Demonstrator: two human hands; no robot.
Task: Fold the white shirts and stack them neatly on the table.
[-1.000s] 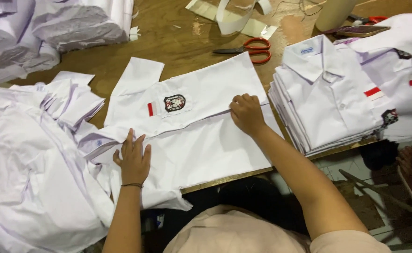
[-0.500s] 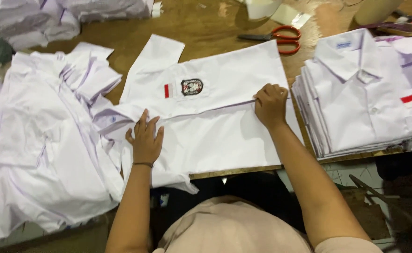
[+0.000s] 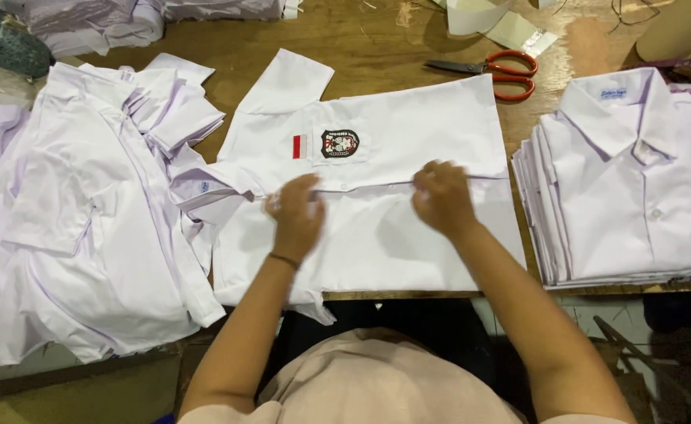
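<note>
Shirt (image 3: pixel 392 220), white w/ short sleeves, lies spread flat on the wooden worktable (image 3: pixel 377 39), front up, directly ahead of the person; everything else is placed relative to it. Its chest pocket carries a dark shield-shaped badge (image 3: pixel 339 144) w/ a small red-and-white patch (image 3: pixel 299 146) just beside it on the collar side. One sleeve sticks out toward the far side of the table.

Both hands sit on the shirt's front placket, approx. mid-garment. Left hand (image 3: pixel 296 213) is curled, fingers pinched onto the fabric just below the badge; it's motion-blurred, so exactly how much cloth it grips can't be made out. A dark band circles that wrist. Right hand (image 3: pixel 442 196) is also closed down, fingertips pinching the placket edge, near the left hand but not touching it.

Left of the shirt: a loose heap of unfolded white shirts (image 3: pixel 94 228), overlapping its collar end & hanging over the table's near edge. Right of the shirt, just beside its hem: a neat stack of folded white shirts (image 3: pixel 628 196), collars up, top one buttoned. Beyond the shirt, on bare wood: red-handled scissors (image 3: pixel 494 72), blades closed, pointing left. Further past those: scraps of pale card or paper (image 3: pixel 494 20). Far-left corner beyond the heap: more white cloth bundles (image 3: pixel 102 20).
</note>
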